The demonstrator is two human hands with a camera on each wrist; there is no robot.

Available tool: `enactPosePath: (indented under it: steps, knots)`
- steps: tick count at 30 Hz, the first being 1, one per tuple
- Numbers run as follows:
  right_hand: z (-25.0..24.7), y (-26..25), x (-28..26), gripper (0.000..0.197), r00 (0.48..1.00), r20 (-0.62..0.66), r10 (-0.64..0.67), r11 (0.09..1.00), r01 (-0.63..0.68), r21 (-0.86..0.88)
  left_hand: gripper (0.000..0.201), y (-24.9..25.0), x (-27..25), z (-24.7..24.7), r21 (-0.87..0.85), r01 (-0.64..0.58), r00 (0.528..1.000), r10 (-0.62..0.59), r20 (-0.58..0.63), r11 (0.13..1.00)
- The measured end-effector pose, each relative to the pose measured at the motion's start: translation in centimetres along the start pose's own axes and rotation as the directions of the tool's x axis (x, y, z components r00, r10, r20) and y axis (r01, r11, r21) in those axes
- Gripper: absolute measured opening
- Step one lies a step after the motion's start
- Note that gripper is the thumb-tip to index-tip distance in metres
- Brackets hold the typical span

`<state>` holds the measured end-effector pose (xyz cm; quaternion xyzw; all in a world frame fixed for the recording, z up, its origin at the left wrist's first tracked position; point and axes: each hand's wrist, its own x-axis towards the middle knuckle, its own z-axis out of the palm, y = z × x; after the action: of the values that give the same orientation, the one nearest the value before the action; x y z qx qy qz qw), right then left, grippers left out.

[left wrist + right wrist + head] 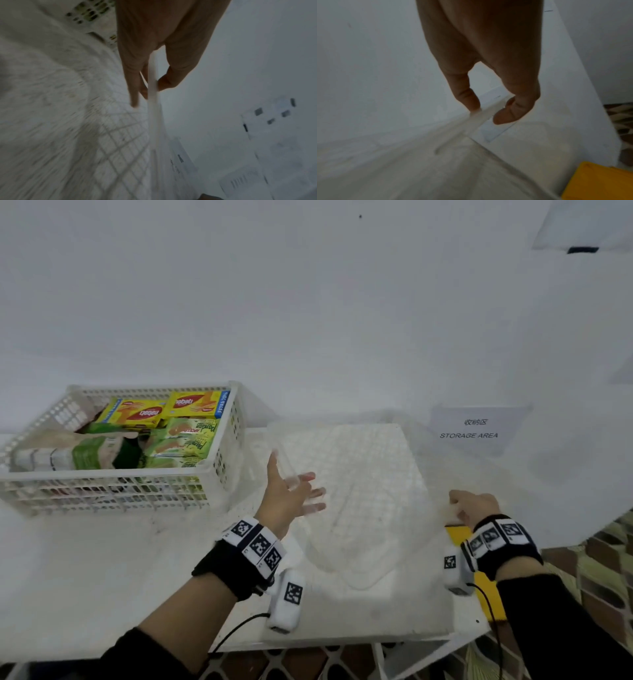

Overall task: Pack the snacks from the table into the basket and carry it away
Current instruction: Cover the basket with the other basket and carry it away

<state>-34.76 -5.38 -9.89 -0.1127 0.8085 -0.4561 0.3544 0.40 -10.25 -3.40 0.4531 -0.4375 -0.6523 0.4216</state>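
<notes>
A white mesh basket [102, 491] stands at the table's left, filled with yellow wafer boxes [191, 405], green Pandan packs [186, 440] and a green-and-white bag [68, 451]. Between my hands is a second, empty white basket [370, 491], strongly blurred. My left hand [291, 491] is at its left rim [153, 115], which runs between thumb and fingers of that left hand [149, 94]. My right hand [472, 505] pinches its right rim [467, 124] between thumb and finger, as the right hand [486, 113] shows up close.
A "STORAGE AREA" sign [469, 429] leans on the wall at the back right. A yellow object [459, 534] lies under my right wrist near the white table's [85, 577] right edge. Patterned floor [599, 559] shows beyond that edge.
</notes>
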Motion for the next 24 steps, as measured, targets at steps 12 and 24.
enactPosePath:
  steps: [12,24]
  knots:
    - [10.2,-5.5,-11.2,0.016,0.932,0.034,-0.361,0.837,0.308,0.453,0.044,13.3,0.8,-19.9,0.142,-0.295,0.948,0.308,-0.084,0.945]
    - [32.5,-9.5,-25.2,0.030,0.895,0.048,-0.442,0.797,0.368,0.478,0.110,20.2,2.0,-45.1,0.358,-0.044,0.998,0.059,-0.033,0.933]
